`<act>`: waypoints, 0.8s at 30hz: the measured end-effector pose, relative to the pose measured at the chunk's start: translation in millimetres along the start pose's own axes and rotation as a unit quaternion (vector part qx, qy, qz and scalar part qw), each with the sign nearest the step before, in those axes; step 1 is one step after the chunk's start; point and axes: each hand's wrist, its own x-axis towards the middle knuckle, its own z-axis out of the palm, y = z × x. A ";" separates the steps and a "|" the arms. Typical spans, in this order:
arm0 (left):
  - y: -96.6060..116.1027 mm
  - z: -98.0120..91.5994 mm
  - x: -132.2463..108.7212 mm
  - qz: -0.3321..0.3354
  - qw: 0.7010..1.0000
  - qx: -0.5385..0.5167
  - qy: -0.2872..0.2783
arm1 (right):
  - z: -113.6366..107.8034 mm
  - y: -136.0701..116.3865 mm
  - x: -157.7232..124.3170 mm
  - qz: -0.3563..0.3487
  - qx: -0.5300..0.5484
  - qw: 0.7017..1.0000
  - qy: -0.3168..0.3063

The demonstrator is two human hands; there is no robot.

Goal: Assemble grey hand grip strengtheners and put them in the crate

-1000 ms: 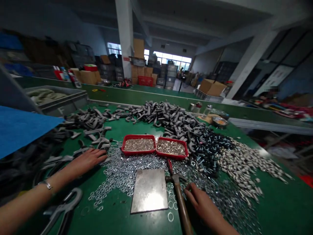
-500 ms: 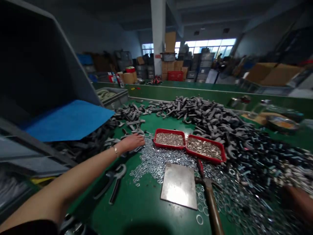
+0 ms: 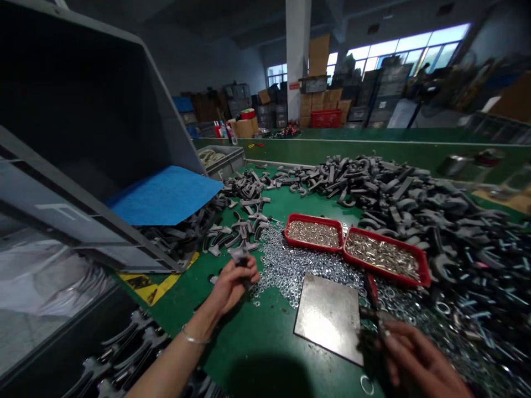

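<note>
My left hand (image 3: 236, 279) is closed around a small grey-and-black part (image 3: 239, 257), its grey head sticking out above the fingers. It hovers just in front of a cluster of similar curved grey parts (image 3: 234, 235) and beside loose small metal rings (image 3: 276, 262). My right hand (image 3: 417, 354), blurred, is closed on a dark, elongated piece whose kind I cannot make out. That hand covers much of the hammer (image 3: 371, 315), close to the right edge of a flat steel plate (image 3: 327, 318).
Two red trays (image 3: 317, 249) (image 3: 388, 265) of small metal pieces stand behind the plate. Grey parts (image 3: 373, 185) are heaped at the back, black parts with screws (image 3: 489, 271) at the right. A tilted grey crate (image 3: 166, 110) with a blue sheet (image 3: 166, 193) rises at the left.
My left hand has drawn back from the grey parts and now holds one. The right hand has come in from the far right to the hammer's side. The view has turned left.
</note>
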 end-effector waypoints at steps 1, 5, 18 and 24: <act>-2.0 -0.9 -18.2 -0.030 0.999 0.007 -0.022 | 27.8 8.7 -3.6 0.002 0.019 0.998 -0.065; -9.5 0.5 -53.9 -0.064 0.931 0.332 -0.136 | 101.1 29.5 -7.9 -0.001 0.050 0.973 -0.224; -8.2 42.3 -56.9 0.007 0.802 0.543 -0.247 | 112.5 35.8 -13.2 0.014 0.166 0.973 -0.159; -1.0 42.7 -51.5 -0.060 0.925 0.343 -0.149 | 102.7 39.1 -14.9 0.000 0.174 0.973 -0.155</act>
